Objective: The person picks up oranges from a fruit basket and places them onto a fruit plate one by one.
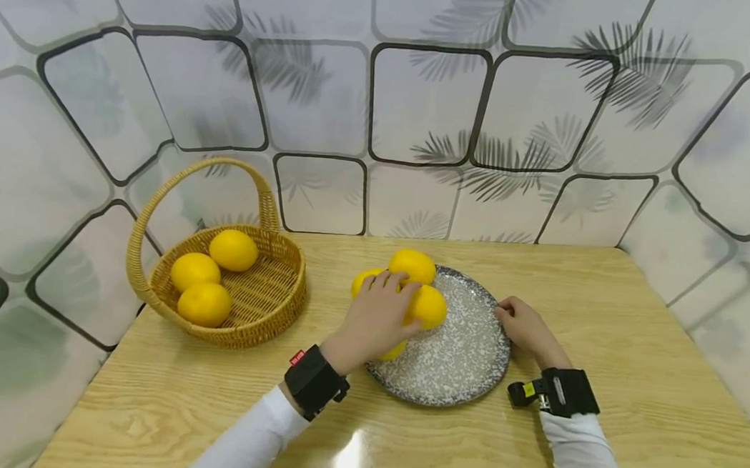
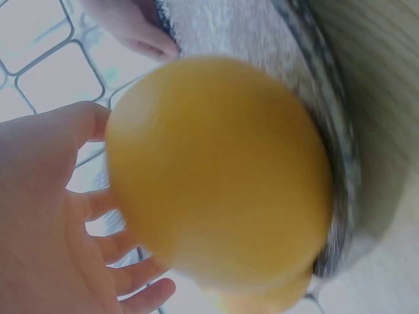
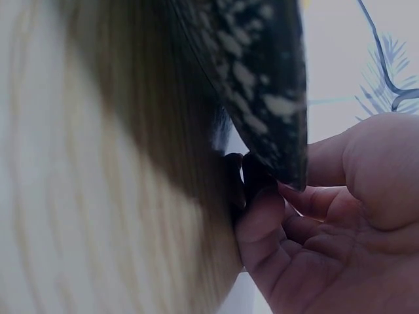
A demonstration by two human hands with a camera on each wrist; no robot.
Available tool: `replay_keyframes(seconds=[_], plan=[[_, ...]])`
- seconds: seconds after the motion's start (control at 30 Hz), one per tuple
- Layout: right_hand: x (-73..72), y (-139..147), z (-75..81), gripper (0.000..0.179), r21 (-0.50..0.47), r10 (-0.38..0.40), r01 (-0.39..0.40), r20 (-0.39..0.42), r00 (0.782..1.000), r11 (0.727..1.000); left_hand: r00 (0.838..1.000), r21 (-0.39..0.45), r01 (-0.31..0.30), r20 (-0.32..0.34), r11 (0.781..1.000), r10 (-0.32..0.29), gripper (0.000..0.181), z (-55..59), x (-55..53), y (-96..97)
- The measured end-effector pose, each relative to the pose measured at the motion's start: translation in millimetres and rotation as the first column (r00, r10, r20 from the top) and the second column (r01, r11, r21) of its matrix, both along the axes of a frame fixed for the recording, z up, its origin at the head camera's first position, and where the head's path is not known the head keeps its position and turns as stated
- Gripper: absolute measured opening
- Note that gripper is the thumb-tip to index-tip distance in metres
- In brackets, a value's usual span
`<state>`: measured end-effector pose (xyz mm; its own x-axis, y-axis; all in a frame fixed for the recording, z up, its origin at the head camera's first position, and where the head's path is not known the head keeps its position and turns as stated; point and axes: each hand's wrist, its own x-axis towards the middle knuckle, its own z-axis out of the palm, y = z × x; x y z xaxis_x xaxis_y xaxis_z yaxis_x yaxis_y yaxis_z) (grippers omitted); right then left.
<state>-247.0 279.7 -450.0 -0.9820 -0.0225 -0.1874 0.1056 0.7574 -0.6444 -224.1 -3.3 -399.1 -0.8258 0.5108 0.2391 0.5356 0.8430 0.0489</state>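
My left hand is over a cluster of lemons at the left side of a speckled grey plate. Its thumb and spread fingers curve about a lemon. Another lemon lies just beyond, one sits by the fingertips, and a further one shows partly under the wrist. Close up in the left wrist view, a lemon hides some fingertips. With thumb and bent fingers, my right hand pinches the plate's right rim. The right wrist view shows the dark rim between thumb and fingers.
On the left stands a wicker basket with a tall handle, holding three lemons. Everything rests on a light wooden table. A patterned wall covering rises behind the table and at both sides.
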Motion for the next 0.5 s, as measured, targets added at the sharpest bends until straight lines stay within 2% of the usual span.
replay_keyframes(seconds=[0.13, 0.23, 0.4, 0.5], plan=[[0.1, 0.4, 1.1, 0.038, -0.007, -0.002, 0.002, 0.0, 1.0, 1.0, 0.999, 0.033, -0.027, -0.023, 0.999, 0.027, 0.053, 7.6, 2.6, -15.5], [0.1, -0.1, 1.7, 0.038, -0.009, -0.006, 0.006, 0.005, 1.0, 1.0, 0.998, 0.066, -0.059, -0.014, 0.996, 0.06, 0.051, 12.8, 5.4, -30.3], [0.5, -0.8, 2.5, 0.037, -0.002, -0.007, 0.007, 0.002, 1.0, 1.0, 0.991, 0.098, -0.133, 0.001, 0.986, 0.133, 0.05, 18.9, 8.1, -60.5], [0.5, -0.7, 2.7, 0.037, -0.006, -0.007, 0.007, 0.005, 1.0, 1.0, 0.98, 0.107, -0.197, 0.005, 0.975, 0.198, 0.05, 23.4, 7.4, -80.4]])
